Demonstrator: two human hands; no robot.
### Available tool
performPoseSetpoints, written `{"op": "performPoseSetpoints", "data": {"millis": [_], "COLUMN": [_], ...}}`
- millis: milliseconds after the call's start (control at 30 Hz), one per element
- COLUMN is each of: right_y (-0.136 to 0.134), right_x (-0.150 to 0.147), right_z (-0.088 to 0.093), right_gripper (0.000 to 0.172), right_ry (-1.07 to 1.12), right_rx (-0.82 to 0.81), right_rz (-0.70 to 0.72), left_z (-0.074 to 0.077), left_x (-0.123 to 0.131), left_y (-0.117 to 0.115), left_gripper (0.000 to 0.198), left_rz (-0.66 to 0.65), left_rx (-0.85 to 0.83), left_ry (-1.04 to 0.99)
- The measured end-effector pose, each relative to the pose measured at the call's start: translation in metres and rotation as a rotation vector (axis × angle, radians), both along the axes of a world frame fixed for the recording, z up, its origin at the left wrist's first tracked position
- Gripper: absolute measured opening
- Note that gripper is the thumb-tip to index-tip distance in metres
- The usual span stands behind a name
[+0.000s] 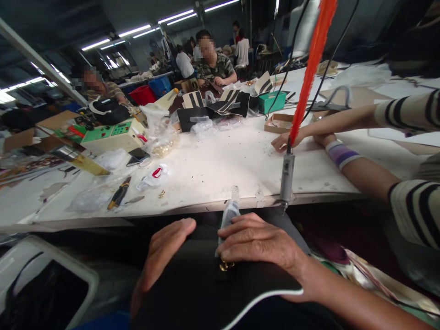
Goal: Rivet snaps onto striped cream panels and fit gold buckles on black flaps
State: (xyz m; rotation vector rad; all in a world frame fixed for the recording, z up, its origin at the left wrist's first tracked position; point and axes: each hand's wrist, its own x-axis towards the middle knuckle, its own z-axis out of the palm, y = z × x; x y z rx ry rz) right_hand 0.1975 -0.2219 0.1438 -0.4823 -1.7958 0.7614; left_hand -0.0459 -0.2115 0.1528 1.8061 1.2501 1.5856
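A black flat panel (192, 279) with a white curved edge lies in front of me, below the table edge. My left hand (167, 250) is at its left side, fingers stretched out and close together; the thumb is hidden. My right hand (261, 240) reaches across the panel from the right, its fingers bent and closed over a small gold-coloured metal fitting (225, 265). A clear plastic strip (229, 211) runs from the table edge down to those fingertips. The right thumb is out of sight, and part of the fitting is covered.
A grey screwdriver (287, 176) hangs by an orange cord (311, 73) just right of my hands. A co-worker's hand (285, 141) rests on the white table (213, 169). Pliers (119, 193), plastic bags and a green machine (112, 133) stand left.
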Motion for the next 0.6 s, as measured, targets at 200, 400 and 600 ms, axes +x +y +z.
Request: {"op": "performPoseSetpoints", "data": {"millis": [200, 400, 600], "right_y": [0.014, 0.024, 0.041], "right_x": [0.016, 0.024, 0.009], "right_z": [0.003, -0.010, -0.031], "right_gripper": [0.037, 0.040, 0.024], "right_ry": [-0.068, -0.125, -0.109], "right_rx": [-0.075, -0.108, -0.325], "right_rz": [0.094, 0.055, -0.094], "left_z": [0.005, -0.014, -0.039], "left_x": [0.018, 0.017, 0.027], "left_y": [-0.015, 0.005, 0.033], "left_gripper": [0.021, 0.024, 0.008], "left_rz": [-0.182, -0.437, -0.326], "left_rx": [0.087, -0.101, -0.359], "left_ry": [0.110, 0.160, 0.087]}}
